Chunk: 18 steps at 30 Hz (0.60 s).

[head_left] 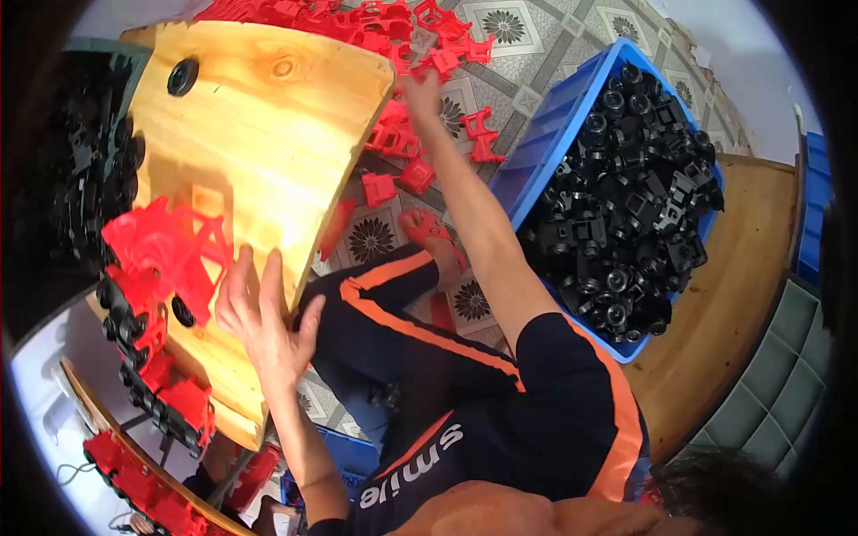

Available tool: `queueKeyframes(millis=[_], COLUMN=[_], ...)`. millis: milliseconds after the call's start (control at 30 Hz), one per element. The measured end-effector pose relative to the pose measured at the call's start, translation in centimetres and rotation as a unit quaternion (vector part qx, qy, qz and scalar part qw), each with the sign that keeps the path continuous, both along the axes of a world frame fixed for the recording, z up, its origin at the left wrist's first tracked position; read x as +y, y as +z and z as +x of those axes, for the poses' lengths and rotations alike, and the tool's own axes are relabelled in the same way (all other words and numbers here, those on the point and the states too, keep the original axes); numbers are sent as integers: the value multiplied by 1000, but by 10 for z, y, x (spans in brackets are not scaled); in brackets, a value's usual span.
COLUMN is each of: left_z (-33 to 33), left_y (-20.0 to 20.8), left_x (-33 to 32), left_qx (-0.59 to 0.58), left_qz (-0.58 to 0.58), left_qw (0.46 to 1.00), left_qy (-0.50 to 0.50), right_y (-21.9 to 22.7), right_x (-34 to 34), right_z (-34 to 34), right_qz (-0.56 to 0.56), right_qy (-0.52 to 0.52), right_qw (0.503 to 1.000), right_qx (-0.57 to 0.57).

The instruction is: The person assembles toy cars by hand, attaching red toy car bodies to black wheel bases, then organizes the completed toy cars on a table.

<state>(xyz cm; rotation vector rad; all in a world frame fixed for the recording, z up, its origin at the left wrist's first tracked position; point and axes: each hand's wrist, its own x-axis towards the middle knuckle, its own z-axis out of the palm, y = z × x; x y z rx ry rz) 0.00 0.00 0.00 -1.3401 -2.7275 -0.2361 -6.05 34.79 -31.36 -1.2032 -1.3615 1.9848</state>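
My left hand point(264, 317) rests on the wooden table point(268, 116) near its right edge, fingers stretched and apart, thumb out to the side. Just left of its fingertips lies a red plastic toy vehicle body point(170, 250); the hand does not grip it. My right arm stretches down past the table to the floor, where my right hand point(424, 96) is among the heaped red plastic toy parts point(384, 31). Its fingers are blurred and partly hidden, so I cannot make out a grip. A black wheel point(183, 77) lies on the table's far part.
At right stands a blue crate point(572, 116) full of black toy chassis point(617, 196) with wheels. A dark bin point(71, 152) of black parts adjoins the table's left. Assembled red-and-black toys point(170, 393) line the table's left edge. Loose red pieces point(483, 134) lie on the patterned floor.
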Motion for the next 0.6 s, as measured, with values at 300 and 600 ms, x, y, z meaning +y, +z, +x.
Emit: queueKeyframes(millis=[300,600], left_z=[-2,-3], left_y=[-29,-7], left_x=[35,19], left_qx=[-53,-4], left_qz=[6,-27], left_qw=[998,1000], left_qy=[-16,6], right_y=[-108,-163], right_x=[-51,-110], right_z=[-57,-81], right_qz=[521,594], right_qy=[4,167], right_qw=[732,737], right_qx=[-439,-275])
